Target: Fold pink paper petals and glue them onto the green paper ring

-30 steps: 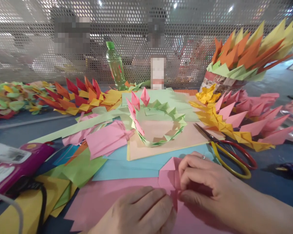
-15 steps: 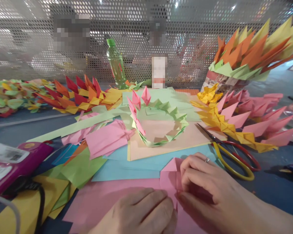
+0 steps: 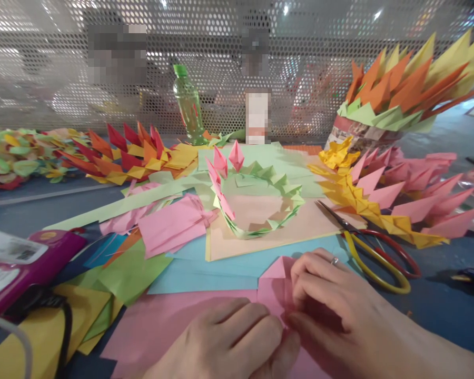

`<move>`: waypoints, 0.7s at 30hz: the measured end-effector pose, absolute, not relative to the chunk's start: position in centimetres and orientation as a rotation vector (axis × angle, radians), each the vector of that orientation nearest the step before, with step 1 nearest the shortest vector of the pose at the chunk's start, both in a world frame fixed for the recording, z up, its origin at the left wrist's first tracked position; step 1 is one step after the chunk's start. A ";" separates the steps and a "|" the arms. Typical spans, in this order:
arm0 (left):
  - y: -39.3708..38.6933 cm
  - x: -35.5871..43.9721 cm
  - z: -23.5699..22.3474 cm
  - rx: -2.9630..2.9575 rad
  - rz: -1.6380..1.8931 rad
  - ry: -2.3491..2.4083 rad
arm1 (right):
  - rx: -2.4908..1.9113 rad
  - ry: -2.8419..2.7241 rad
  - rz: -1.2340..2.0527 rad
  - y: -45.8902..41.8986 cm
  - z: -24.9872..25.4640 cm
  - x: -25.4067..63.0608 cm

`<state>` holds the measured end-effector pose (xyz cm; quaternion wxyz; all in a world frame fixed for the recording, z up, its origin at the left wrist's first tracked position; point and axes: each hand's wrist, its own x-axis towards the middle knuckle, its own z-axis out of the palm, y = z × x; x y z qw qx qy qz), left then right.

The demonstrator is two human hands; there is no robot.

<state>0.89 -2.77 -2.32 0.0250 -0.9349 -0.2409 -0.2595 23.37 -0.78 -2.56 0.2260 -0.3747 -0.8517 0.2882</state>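
Note:
A small pink paper [image 3: 272, 290] with a folded top corner lies over a larger pink sheet [image 3: 154, 321]. My left hand [image 3: 233, 337] is closed, its fingers curled and its thumb pressed at the near edge of the small paper. On the right side of that paper, my right hand [image 3: 335, 305], with a ring on one finger, is closed with bent fingers and thumb holding it down. Much of the paper is hidden under both hands. Beyond them stands a green folded-paper ring [image 3: 278, 223] with several pink paper points [image 3: 236, 156] along its left and back.
Scissors [image 3: 355, 231] lie right of my right hand. Pink paper slips [image 3: 174, 223], green sheets [image 3: 132, 268] and a purple device [image 3: 43, 263] with a cable are at left. Folded-paper pieces [image 3: 379, 195] and a paper-point vase [image 3: 367, 131] stand right. A green bottle [image 3: 189, 110] stands behind.
My left hand has shifted slightly right and up, and its thumb now shows next to my right thumb at the paper. My right hand has barely moved.

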 end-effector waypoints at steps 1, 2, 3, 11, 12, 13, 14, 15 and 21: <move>-2.8 1.0 -2.5 -2.898 -0.767 -0.759 | -1.035 -2.349 0.793 -0.8 -2.6 23.4; -2.9 1.0 -2.6 -2.911 -0.718 -0.763 | -1.035 -2.352 0.791 -0.8 -2.6 23.4; -2.9 1.0 -2.7 -2.916 -0.680 -0.759 | -1.031 -2.353 0.783 -0.9 -2.6 23.5; -2.9 0.6 -3.4 -2.933 -0.660 -0.703 | -1.049 -2.353 0.783 -0.8 -2.2 23.5; -2.9 0.6 -3.4 -2.933 -0.673 -0.708 | -1.056 -2.347 0.797 -0.8 -2.1 23.6; -2.9 0.7 -3.5 -2.936 -0.687 -0.718 | -1.066 -2.340 0.819 -0.7 -2.1 23.6; -2.9 0.7 -3.5 -2.940 -0.700 -0.731 | -1.081 -2.337 0.847 -0.6 -2.0 23.7; -2.8 0.7 -3.5 -2.941 -0.715 -0.735 | -1.094 -2.334 0.877 -0.6 -1.9 23.8; -2.9 0.7 -3.5 -2.966 -0.709 -0.708 | -1.128 -2.319 0.968 -0.3 -1.4 24.1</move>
